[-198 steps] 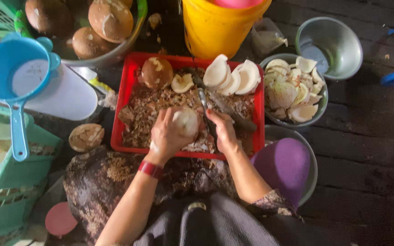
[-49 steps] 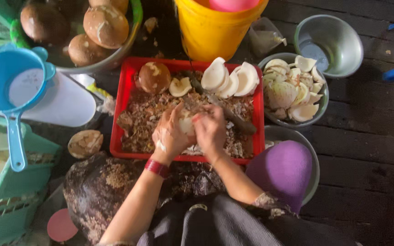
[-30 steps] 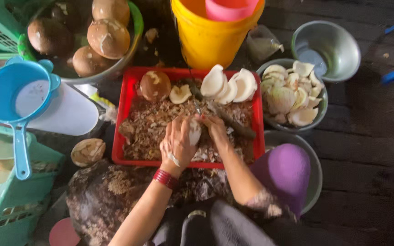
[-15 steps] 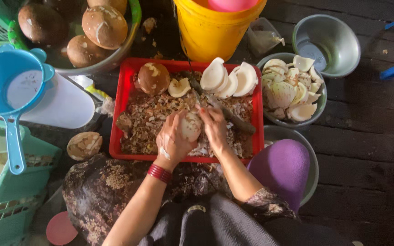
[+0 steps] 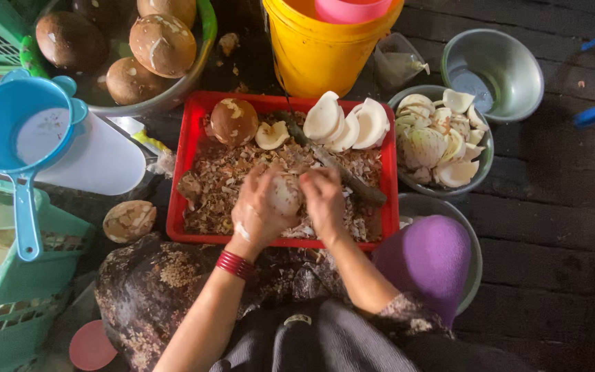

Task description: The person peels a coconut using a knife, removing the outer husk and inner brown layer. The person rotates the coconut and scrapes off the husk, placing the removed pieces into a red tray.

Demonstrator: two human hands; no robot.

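Barely shifted since before, left hand (image 5: 256,210) and right hand (image 5: 324,200) both grip the peeled coconut (image 5: 285,194) over the red tray (image 5: 182,179) (shavings throughout), bowls crowding its right edge.

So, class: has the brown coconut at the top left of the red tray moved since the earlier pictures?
No. The brown coconut sits in the same top-left corner of the red tray.

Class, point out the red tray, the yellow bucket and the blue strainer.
red tray (image 5: 180,180), head view, its left rim.
yellow bucket (image 5: 325,62), head view, its front wall.
blue strainer (image 5: 8,124), head view, its bowl.
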